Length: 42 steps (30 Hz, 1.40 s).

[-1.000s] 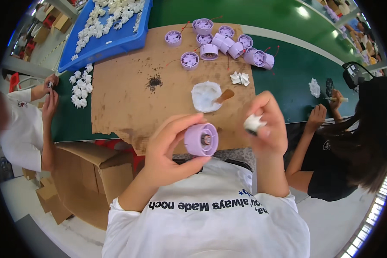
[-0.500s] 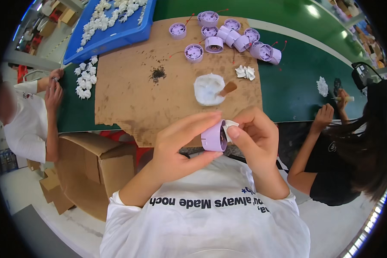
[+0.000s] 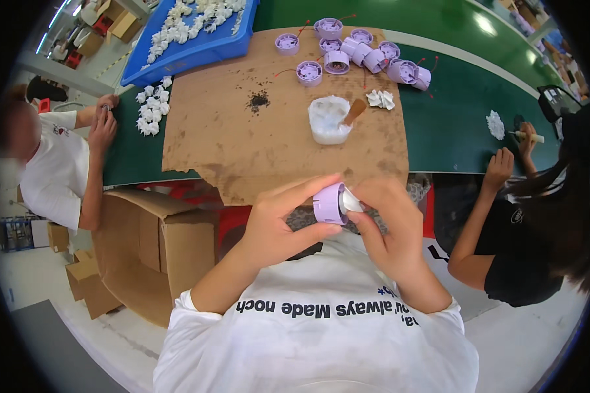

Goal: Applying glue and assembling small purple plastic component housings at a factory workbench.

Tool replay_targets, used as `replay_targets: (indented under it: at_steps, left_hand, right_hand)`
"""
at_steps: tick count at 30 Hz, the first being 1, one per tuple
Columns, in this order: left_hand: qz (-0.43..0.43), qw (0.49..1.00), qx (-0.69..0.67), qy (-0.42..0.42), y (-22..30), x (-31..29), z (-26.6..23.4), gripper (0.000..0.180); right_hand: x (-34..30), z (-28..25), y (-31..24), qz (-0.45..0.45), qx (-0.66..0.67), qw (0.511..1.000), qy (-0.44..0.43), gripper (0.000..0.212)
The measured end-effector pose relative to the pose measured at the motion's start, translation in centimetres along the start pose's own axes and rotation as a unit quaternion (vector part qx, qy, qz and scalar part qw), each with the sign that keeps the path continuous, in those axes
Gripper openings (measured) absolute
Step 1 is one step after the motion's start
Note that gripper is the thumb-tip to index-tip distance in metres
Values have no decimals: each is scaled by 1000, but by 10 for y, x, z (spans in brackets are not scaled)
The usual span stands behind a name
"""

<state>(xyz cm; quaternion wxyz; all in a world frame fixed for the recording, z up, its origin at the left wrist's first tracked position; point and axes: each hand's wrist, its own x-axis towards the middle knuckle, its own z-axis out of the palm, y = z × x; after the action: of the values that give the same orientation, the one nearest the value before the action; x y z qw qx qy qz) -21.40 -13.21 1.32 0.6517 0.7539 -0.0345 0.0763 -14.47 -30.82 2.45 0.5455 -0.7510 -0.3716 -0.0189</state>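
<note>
Between thumb and fingers, my left hand (image 3: 278, 219) grips a lilac round plastic housing (image 3: 327, 204), its open end turned to the right. My right hand (image 3: 394, 223) pinches a small white finned plastic part (image 3: 351, 202) at that open end. The white part touches or sits partly inside the housing's mouth; how deep, my fingers hide. Beyond my hands, a white tub of pale paste (image 3: 328, 121) stands on the cardboard sheet (image 3: 233, 141), a brown spatula (image 3: 354, 112) leaning in it. A few loose white finned parts (image 3: 380, 99) lie right of the tub.
Several lilac housings (image 3: 337, 62) with red wires cluster at the cardboard's far side. A blue tray (image 3: 196, 56) of white parts stands far left, more white parts (image 3: 153, 108) beside it. Co-workers sit at both sides. A large cardboard box (image 3: 157, 242) stands lower left.
The white part has turned in my right fingers and now points out of the housing's mouth. The whole view has shifted, so the table lies slightly higher and further right.
</note>
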Motion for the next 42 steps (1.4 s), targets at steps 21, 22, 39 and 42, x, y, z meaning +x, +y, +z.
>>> replay_targets:
  at_steps: [21, 22, 39, 42]
  left_hand:
    - [26, 996, -75, 35, 17, 13, 15, 54]
    - [29, 997, -62, 31, 17, 12, 16, 55]
    - [273, 937, 215, -19, 16, 10, 20, 55]
    - [209, 938, 274, -26, 12, 20, -1, 51]
  right_hand:
    - [5, 0, 1, -53, 38, 990, 125, 12]
    - [3, 3, 0, -63, 42, 990, 121, 12]
    - [-19, -8, -11, 121, 110, 986, 19, 44]
    - [-18, -23, 14, 149, 86, 978, 121, 34]
